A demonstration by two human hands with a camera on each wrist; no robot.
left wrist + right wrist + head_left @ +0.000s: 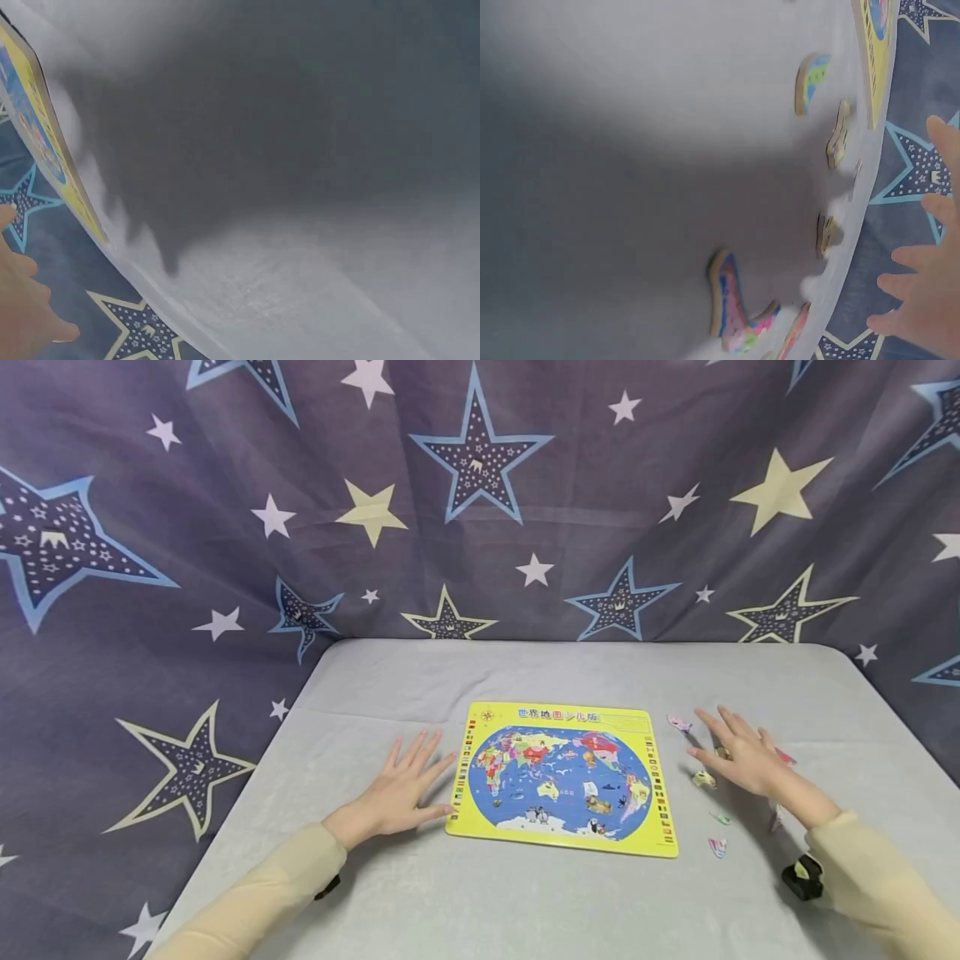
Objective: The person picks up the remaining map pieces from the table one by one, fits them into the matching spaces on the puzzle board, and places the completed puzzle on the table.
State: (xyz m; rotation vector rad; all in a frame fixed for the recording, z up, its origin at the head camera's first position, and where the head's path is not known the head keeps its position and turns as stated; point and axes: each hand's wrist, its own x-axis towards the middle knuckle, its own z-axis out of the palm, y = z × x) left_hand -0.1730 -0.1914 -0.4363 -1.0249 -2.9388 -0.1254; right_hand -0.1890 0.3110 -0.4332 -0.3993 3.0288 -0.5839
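Observation:
A yellow-bordered world map puzzle board (480, 823) lies flat on the table, its map filled with coloured countries and animals. My left hand (397, 793) is spread beside the board's left edge, its thumb tip right at the border in the head view. Over the loose pieces right of the board, my right hand (742, 762) has its fingers spread and grips nothing. Near it lie a pink puzzle piece (679, 724), a yellow-green piece (703, 778), a thin green piece (722, 818) and a striped piece (717, 847). A boot-shaped piece (730, 300) shows in the right wrist view.
A light grey cloth (420, 902) covers the table. Dark star-patterned fabric (525, 543) hangs behind it and at the sides. A red piece (785, 757) pokes out past the right hand, and a black wrist device (802, 878) sits at the right sleeve.

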